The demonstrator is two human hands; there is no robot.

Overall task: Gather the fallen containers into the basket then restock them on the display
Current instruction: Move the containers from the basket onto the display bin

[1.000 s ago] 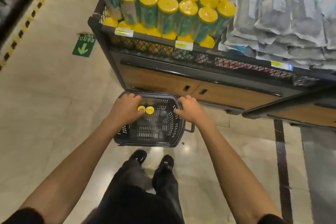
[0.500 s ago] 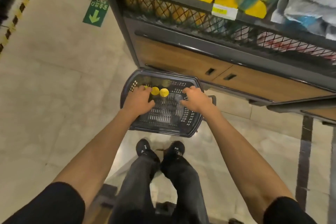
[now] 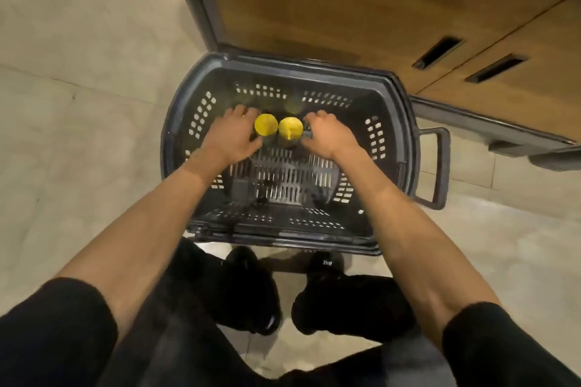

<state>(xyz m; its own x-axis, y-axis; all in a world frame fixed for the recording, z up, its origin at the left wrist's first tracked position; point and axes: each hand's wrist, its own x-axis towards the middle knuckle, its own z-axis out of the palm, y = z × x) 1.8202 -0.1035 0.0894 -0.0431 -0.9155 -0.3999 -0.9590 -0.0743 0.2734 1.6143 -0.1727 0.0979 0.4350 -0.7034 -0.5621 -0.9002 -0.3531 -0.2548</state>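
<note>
Basket (image 3: 405, 148): dark plastic, slotted walls, on the floor against the foot of the wood-fronted cabinet (image 3: 361, 6); side handle folded out on its right.

Containers: two, yellow lids up, long axes upright, standing side by side and touching in the far half of the basket. Left can (image 3: 266, 124); right can (image 3: 290, 128).

Left hand (image 3: 231, 138): inside the basket, just left of the left can, fingers curled against its side. Whether it has closed on it, cannot tell.

Right hand (image 3: 327, 135): just right of the right can, fingers bent, likewise unclear (each hand is nearest its own can).

Judgement: straight upward lift.

Writing: none legible on the cans; small white mark on one shoe (image 3: 327, 264), unreadable.
</note>
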